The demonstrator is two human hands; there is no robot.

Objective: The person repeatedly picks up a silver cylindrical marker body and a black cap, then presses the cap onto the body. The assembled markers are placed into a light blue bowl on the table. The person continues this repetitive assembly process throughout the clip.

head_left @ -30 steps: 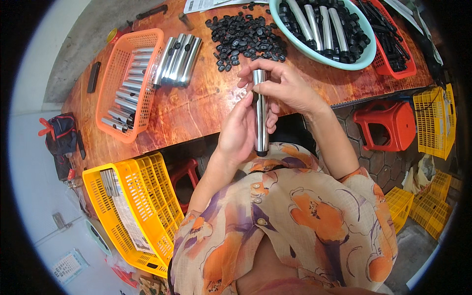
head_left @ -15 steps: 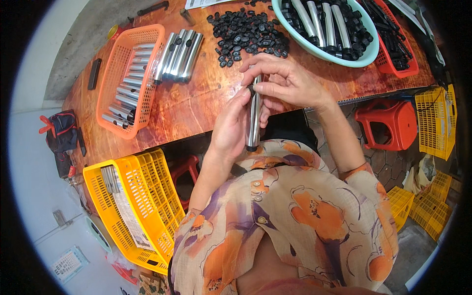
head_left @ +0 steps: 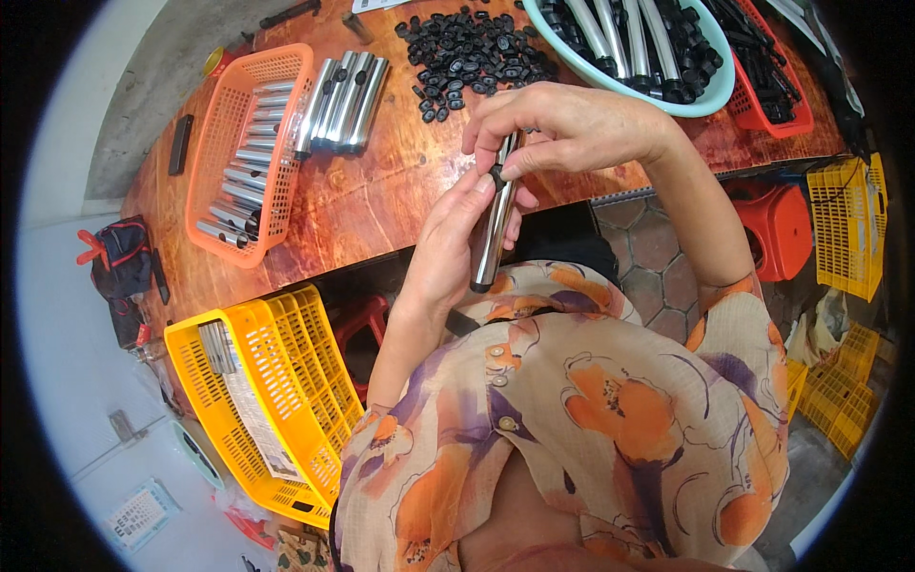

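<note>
From the head camera, both hands meet over the near edge of the wooden table point(head_left: 400, 191), clamped on one shiny metal tube point(head_left: 496, 224) that stands nearly upright between them. The left hand point(head_left: 456, 238) wraps the tube's middle from the left side, thumb up along it. The right hand point(head_left: 562, 129) curls over the tube's upper end, and a small black cap point(head_left: 496, 175) shows pinched at its thumb, right against the tube.

Beyond the hands lies a loose heap of black caps point(head_left: 477, 52). Just right of that heap sits a pale green bowl point(head_left: 710, 95) holding more tubes. Left of the heap, a bundle of bare tubes point(head_left: 341, 105) rests on the table beside an orange basket point(head_left: 221, 143) with tubes inside. A yellow crate point(head_left: 286, 381) stands below the table's edge.
</note>
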